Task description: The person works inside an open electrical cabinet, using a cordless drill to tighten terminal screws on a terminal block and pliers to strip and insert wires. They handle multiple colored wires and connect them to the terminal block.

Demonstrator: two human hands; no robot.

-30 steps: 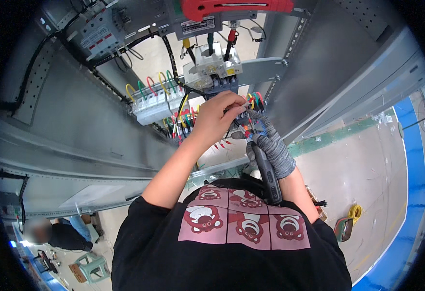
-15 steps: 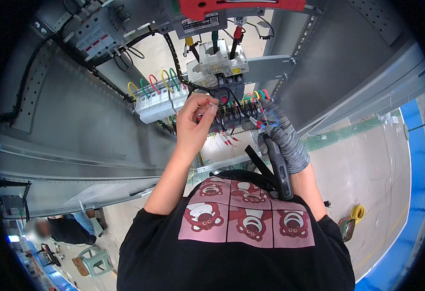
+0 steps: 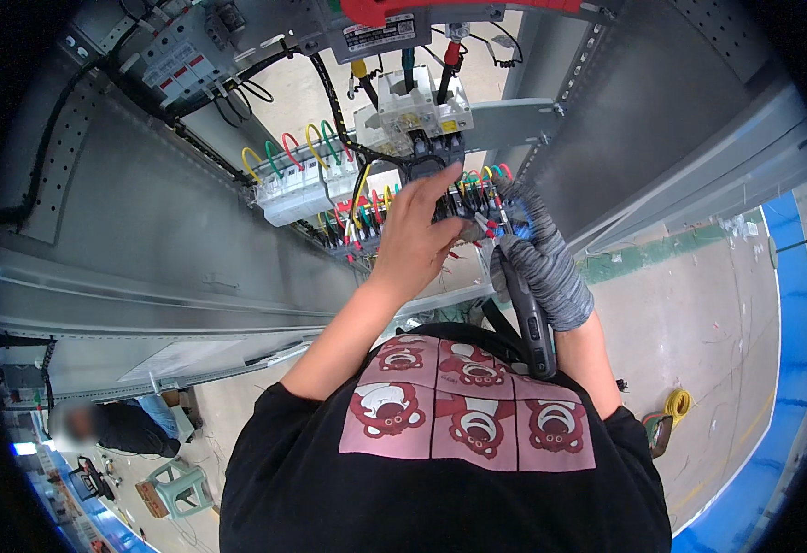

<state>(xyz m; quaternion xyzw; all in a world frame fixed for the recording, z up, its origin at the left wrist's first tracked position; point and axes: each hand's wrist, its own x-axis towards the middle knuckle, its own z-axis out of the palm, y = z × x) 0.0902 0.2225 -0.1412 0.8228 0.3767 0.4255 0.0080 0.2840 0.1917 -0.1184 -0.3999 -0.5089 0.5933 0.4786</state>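
Note:
My left hand [image 3: 413, 241], bare, hovers over a row of small breakers or terminals with dark wires. Its index finger and thumb stretch apart, and nothing shows between them; the other fingers are partly hidden. My right hand [image 3: 548, 267], in a grey knitted glove, is closed around a dark grey electric screwdriver [image 3: 528, 318]. A blue glow shows near the tool's bit, which points up at the right end of the row. Wire ends with red and white sleeves [image 3: 485, 225] lie between my left thumb and the glove.
White breakers [image 3: 298, 192] with yellow, green and red wire loops stand left of my hands. Above is a white-covered breaker [image 3: 422, 101] with thick cables. Metal cabinet walls [image 3: 146, 203] flank both sides. A person [image 3: 136, 429], a green stool [image 3: 181, 488] and a yellow coil [image 3: 678, 403] are farther off.
My left hand has moved right, nearer to the glove, and its pinched thumb and index finger have spread. The right hand and screwdriver have stayed almost in place.

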